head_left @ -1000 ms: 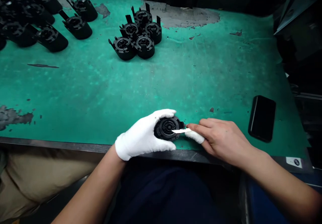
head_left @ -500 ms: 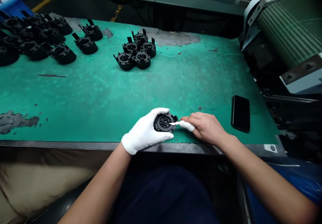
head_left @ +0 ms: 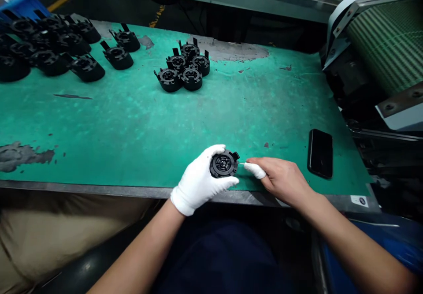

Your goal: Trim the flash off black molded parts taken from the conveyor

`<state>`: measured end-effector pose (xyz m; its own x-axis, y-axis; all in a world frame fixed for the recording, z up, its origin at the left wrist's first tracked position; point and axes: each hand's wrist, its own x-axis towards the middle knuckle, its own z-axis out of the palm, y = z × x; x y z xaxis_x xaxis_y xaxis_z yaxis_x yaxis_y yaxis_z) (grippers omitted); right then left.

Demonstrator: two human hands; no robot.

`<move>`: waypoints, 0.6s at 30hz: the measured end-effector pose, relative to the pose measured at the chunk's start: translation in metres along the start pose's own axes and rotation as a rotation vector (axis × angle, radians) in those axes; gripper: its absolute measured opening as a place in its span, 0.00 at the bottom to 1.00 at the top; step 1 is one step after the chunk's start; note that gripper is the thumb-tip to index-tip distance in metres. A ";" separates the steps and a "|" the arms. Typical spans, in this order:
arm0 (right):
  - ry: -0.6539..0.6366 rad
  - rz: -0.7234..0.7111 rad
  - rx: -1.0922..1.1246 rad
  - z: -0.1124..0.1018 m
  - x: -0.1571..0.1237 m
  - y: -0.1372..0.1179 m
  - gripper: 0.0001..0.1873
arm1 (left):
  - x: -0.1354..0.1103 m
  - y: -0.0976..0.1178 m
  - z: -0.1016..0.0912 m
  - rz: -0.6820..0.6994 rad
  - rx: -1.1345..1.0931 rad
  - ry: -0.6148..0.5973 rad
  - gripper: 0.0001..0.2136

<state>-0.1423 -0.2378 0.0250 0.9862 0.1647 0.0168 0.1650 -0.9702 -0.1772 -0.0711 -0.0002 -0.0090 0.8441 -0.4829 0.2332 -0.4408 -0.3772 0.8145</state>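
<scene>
My left hand [head_left: 201,180], in a white glove, wraps around the rim of a round black plastic part [head_left: 224,164] above the front edge of the table. The part's ringed face, with a small tab at its upper right, points up toward me. Close on its right, my right hand [head_left: 284,177] pinches a small thin blade [head_left: 242,164], with white wrapping on the thumb. Only a short pale length of the blade shows, its tip at or near the part's right rim; whether they touch, I cannot tell.
Several black round housings [head_left: 191,79] with upright tabs stand in a cluster at mid-table. More housings [head_left: 87,68] fill the far left by a blue bin [head_left: 24,7]. A phone [head_left: 320,153] lies at right. A green conveyor belt [head_left: 386,38] rises beyond it.
The blade has drawn back from over the part's face to its right rim, and less of it shows. The whole view has shifted slightly.
</scene>
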 end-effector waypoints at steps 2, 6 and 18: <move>-0.046 0.067 0.161 0.000 -0.013 -0.005 0.16 | -0.010 0.003 0.013 -0.007 0.023 0.123 0.38; -0.104 0.062 0.292 0.006 -0.033 -0.019 0.19 | -0.022 0.008 0.029 -0.011 0.037 0.249 0.34; -0.156 0.034 0.326 0.006 -0.033 -0.026 0.22 | -0.020 0.010 0.026 -0.041 0.054 0.209 0.33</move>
<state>-0.1791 -0.2167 0.0229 0.9729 0.1834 -0.1407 0.0949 -0.8721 -0.4799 -0.1001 -0.0150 -0.0190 0.9040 -0.2944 0.3102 -0.4160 -0.4375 0.7972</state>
